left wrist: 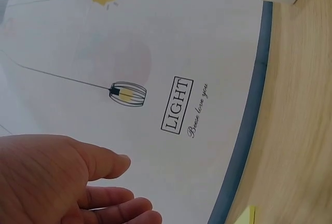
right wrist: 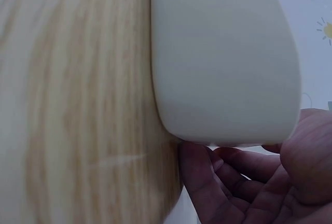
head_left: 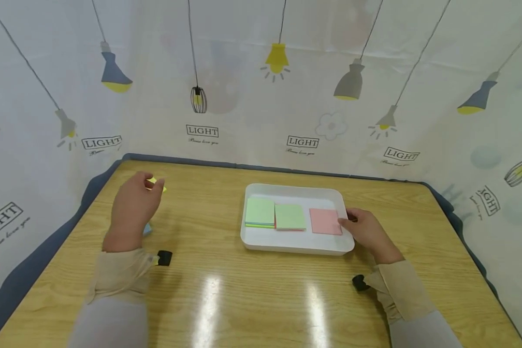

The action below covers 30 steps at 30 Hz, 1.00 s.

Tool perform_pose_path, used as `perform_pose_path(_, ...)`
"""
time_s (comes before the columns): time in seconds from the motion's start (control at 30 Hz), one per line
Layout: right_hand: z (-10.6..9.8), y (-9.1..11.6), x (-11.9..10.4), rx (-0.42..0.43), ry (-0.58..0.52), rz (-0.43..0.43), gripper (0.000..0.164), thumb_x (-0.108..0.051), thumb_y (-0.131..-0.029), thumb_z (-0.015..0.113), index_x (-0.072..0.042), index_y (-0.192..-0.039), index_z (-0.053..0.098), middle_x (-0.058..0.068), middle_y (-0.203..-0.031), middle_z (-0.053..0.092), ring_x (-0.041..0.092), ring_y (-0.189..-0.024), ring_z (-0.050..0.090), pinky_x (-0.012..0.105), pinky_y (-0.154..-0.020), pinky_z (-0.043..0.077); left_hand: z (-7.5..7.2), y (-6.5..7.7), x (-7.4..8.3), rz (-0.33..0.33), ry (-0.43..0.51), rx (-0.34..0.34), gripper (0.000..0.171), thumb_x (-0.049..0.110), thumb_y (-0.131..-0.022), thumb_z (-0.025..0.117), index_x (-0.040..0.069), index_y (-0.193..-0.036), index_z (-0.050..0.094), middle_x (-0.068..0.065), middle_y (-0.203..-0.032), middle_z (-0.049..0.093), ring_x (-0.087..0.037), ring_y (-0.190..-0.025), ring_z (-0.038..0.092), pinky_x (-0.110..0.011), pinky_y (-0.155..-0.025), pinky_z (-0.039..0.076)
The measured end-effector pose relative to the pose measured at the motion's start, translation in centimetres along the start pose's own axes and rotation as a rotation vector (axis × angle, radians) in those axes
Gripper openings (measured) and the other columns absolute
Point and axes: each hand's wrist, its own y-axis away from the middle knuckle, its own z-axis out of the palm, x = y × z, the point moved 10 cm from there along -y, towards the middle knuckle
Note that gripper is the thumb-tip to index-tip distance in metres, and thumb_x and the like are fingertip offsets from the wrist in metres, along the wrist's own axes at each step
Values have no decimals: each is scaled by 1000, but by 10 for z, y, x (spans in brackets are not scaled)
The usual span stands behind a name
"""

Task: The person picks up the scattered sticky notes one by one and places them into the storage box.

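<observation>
A shallow white tray lies on the table with sticky notes inside. Two green-topped pads sit side by side in its left half, and a pink pad lies towards the right. My right hand holds the tray's right end, its thumb over the rim and its fingers outside, against the tray wall. Over the left of the table hovers my left hand, its loosely bent fingers holding nothing in the left wrist view. Yellow sticky notes show partly behind it.
A blue sticky pad peeks out beside my left wrist, mostly hidden. The wooden table ends at the back against a pale curtain printed with lamps, its dark blue edge along the tabletop.
</observation>
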Motion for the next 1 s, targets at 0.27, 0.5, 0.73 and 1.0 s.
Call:
perform_pose_path(0.27, -1, 0, 0, 7, -8, -2, 49, -29, -95, 50, 2, -133, 45, 23, -128, 52, 30, -111, 47, 52, -94, 43, -4, -3, -35, -25, -36, -59, 64, 46, -97, 35, -1, -141, 32, -29, -124, 50, -39, -98, 51, -51, -73, 46)
perform_pose_path(0.5, -1, 0, -1, 13, 2, -21, 48, -28, -95, 50, 2, -132, 46, 23, -127, 53, 31, -110, 48, 52, -93, 43, 4, -4, -55, -9, -106, -168, 64, 41, -97, 38, -7, -139, 31, -35, -127, 45, -46, -109, 45, -58, -85, 43)
perform_pose_path(0.73, 0, -1, -1, 11, 25, -40, 49, -28, -95, 50, 2, -133, 45, 23, -127, 53, 31, -111, 49, 52, -93, 44, 22, -6, -69, 6, -193, -301, 72, 44, -95, 42, -11, -138, 28, -39, -135, 35, -53, -119, 33, -64, -95, 35)
perform_pose_path(1.0, 0, 0, -1, 11, 18, -31, 50, -29, -95, 50, 2, -134, 44, 23, -127, 53, 31, -111, 48, 52, -94, 43, 35, -4, -84, -6, -245, -410, 86, 52, -89, 49, -15, -138, 24, -40, -137, 30, -54, -121, 29, -64, -99, 32)
